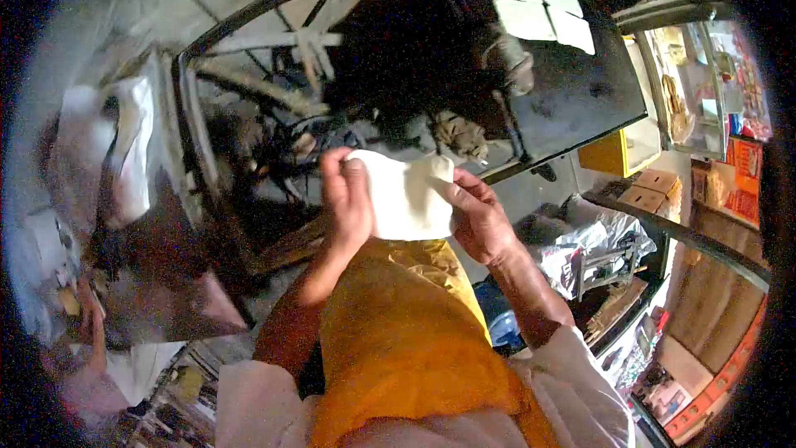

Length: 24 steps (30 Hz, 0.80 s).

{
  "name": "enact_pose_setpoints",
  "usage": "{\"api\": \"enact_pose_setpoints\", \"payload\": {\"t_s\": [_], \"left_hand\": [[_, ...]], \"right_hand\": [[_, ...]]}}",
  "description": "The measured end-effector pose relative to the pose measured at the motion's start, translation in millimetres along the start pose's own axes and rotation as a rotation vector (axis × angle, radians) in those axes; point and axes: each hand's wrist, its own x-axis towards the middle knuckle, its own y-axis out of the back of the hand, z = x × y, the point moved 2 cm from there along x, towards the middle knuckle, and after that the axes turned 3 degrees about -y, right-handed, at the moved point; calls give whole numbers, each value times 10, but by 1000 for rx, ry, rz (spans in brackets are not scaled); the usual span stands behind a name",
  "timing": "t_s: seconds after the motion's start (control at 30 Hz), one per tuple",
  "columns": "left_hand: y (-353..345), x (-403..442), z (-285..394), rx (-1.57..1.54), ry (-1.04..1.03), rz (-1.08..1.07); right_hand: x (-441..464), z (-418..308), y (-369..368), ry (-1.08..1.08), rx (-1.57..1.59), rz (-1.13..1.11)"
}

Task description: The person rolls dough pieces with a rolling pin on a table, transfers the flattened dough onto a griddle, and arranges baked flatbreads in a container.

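L hand [347, 209] & R hand [485, 228] pinched the sheet [404, 201] by its side edges, prob. the best spots, as it looked light, soft & easy to rip.

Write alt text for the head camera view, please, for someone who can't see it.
A person's left hand and right hand hold a floppy white sheet between them, above a yellow-orange apron. Beyond, four pale squares lie on a dark surface, with cardboard boxes to the right.
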Motion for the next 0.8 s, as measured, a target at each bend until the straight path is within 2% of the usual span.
{"api": "enact_pose_setpoints", "payload": {"t_s": [0.03,0.07,0.1,0.2,0.23,0.27,0.3,0.37,0.47,0.53,0.6,0.63,0.7,0.77,0.8], "left_hand": [[-350,44,-115,-64,39,-88],[-612,142,-36,-12,-22,-143],[-889,212,60,43,-72,-202],[-1546,473,404,-161,8,-344],[-1735,567,505,-274,165,-469],[-1919,639,553,-280,208,-523],[-2081,703,566,-288,247,-576],[-2222,786,346,-74,-195,-509],[-2126,799,297,45,-117,-589],[-1946,646,191,111,-67,-652],[-1801,485,48,212,-92,-717],[-1792,422,151,172,6,-750],[-1811,380,0,213,-186,-789],[-1990,591,255,257,-244,-796],[-2115,702,298,295,-336,-762]], "right_hand": [[71,-103,437,2,-25,83],[49,-413,590,30,-224,108],[32,-715,746,76,-185,159],[-49,-1654,1043,226,-135,287],[27,-1944,1191,232,-244,204],[136,-2171,1395,252,-236,234],[269,-2450,1714,187,-473,229],[796,-2571,2527,368,-258,347],[1113,-2695,3046,625,-851,450],[954,-2480,2839,824,-1612,548],[943,-2285,2446,810,-1734,407],[1011,-2205,2418,834,-1762,349],[1328,-2065,2716,839,-1992,283],[1660,-2023,2965,784,-2063,294],[1736,-2084,2958,833,-2103,338]]}}
